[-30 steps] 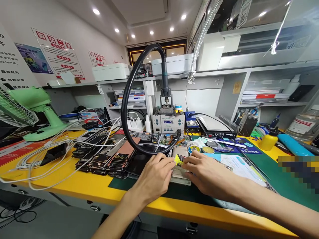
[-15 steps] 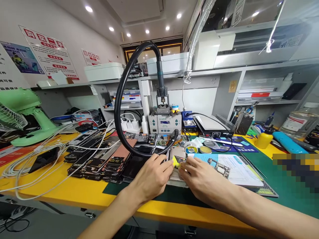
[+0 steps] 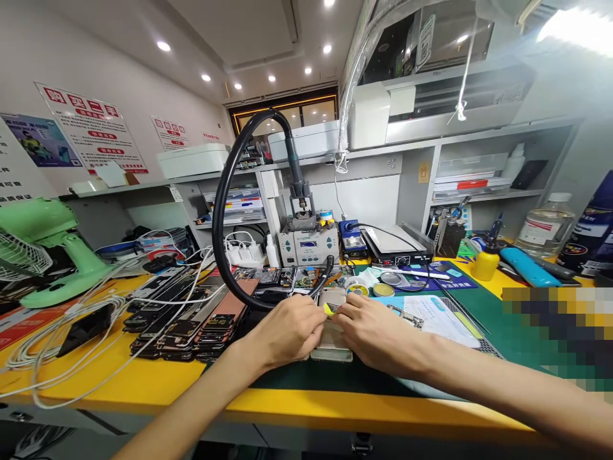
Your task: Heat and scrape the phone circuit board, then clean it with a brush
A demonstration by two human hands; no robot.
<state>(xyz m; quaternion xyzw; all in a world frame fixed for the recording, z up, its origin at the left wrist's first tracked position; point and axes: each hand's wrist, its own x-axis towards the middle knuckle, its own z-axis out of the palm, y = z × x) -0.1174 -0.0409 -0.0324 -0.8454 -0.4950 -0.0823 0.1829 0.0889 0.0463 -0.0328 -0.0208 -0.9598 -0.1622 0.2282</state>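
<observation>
Both my hands meet over a pale phone body [image 3: 331, 342] lying on the green mat near the front of the bench. My left hand [image 3: 287, 331] and my right hand [image 3: 371, 332] each have their fingers pinched together on a small yellow piece [image 3: 328, 309] held between them, just above the phone. A small dark part sits against the yellow piece at my right fingertips; I cannot make out what it is.
A stack of opened phones [image 3: 191, 313] lies to the left with white cables [image 3: 71, 319] and a green fan [image 3: 43, 249]. Behind stand a hot-air station [image 3: 309, 246] with a looping black hose [image 3: 230, 204], a heating plate [image 3: 390, 246], a yellow bottle [image 3: 486, 263] and papers [image 3: 431, 313].
The view has shifted, so everything sits a little lower left. My hands have drawn closer together around the yellow piece, which now shows less between the fingertips.
</observation>
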